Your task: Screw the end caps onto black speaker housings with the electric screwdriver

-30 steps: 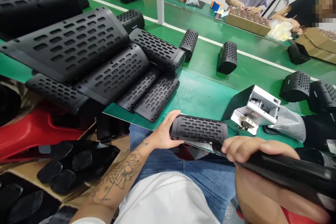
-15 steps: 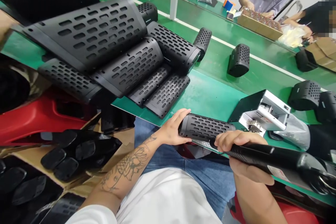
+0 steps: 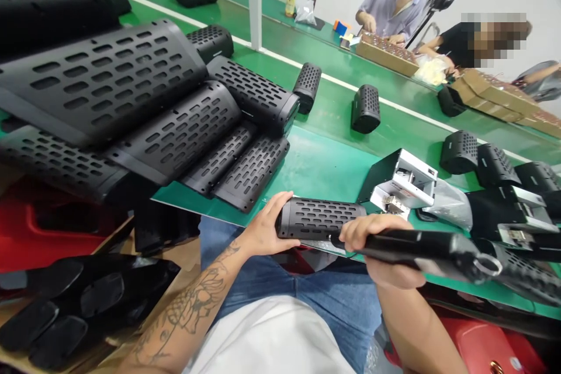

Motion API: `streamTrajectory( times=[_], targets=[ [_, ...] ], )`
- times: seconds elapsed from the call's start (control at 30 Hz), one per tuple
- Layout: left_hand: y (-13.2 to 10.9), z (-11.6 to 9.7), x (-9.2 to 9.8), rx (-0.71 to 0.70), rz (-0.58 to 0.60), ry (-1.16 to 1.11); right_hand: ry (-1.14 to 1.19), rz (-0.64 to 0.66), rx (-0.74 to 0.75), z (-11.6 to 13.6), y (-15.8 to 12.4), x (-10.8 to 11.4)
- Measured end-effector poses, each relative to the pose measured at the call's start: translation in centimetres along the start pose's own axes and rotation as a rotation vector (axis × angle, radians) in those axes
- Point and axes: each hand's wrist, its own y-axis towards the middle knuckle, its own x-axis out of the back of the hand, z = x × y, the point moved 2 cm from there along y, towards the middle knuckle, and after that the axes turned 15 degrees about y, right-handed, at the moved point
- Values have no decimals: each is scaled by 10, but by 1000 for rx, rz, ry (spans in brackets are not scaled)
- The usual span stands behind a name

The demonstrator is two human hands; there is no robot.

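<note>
My left hand (image 3: 262, 228) grips the left end of a black perforated speaker shell (image 3: 322, 218) that lies across the near edge of the green bench (image 3: 326, 166). My right hand (image 3: 380, 245) is wrapped round a long black electric screwdriver (image 3: 421, 247). The tool's tip sits at the lower right end of the shell. Both hands are closed on what they hold.
A stack of several black perforated shells (image 3: 144, 105) fills the left. A small metal fixture (image 3: 405, 181) stands just right of the shell. More shells (image 3: 365, 107) stand on the belt. Black end caps (image 3: 83, 301) lie in a carton lower left. Two people (image 3: 397, 6) work across the bench.
The view has shifted a little; the shell and both hands stay together at the bench edge. The screwdriver has dropped to lie flatter, still at the shell's right end.
</note>
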Motion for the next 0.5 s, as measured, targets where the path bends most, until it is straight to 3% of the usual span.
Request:
streamTrajectory(
  times=[0.1, 0.2, 0.27, 0.37, 0.5],
  targets=[
    [1, -5, -1, -62, -41, 8, -61, -185, 103, 28, 16, 38],
    [-1, -7, -3, -122, -111, 6, -232, -388, 371, 57, 29, 87],
    [-3, -5, -4, -141, -154, 5, -350, -473, 473, 67, 33, 115],
    [-6, -1, -5, -150, -197, 13, -483, -494, 523, 64, 34, 144],
    [-7, -1, -3, -158, -237, 35, -510, -471, 426, 48, 31, 154]
  ],
)
